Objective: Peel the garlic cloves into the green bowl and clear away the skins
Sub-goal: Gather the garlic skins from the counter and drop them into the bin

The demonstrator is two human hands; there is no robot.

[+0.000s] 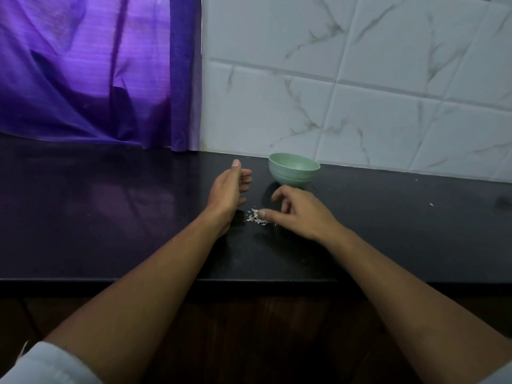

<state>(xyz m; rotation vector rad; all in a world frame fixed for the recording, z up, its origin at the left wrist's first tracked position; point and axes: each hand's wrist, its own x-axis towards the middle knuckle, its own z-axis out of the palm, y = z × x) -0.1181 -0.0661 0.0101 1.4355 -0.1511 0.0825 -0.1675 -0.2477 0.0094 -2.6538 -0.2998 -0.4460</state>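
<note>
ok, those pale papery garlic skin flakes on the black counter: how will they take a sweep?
Likely weightless and floppy: the pale papery garlic skin flakes are thin ragged scraps. Probably scatter, not slide together; a stray white fleck lies apart.

head view | faces forward and down; counter (pixel 116 223) close below

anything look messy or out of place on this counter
A small pile of garlic skins lies loose on the black counter, just in front of the green bowl. One stray pale fleck sits well apart to the right, likely a scattered bit of skin. The bowl stands upright; nothing else looks odd.
</note>
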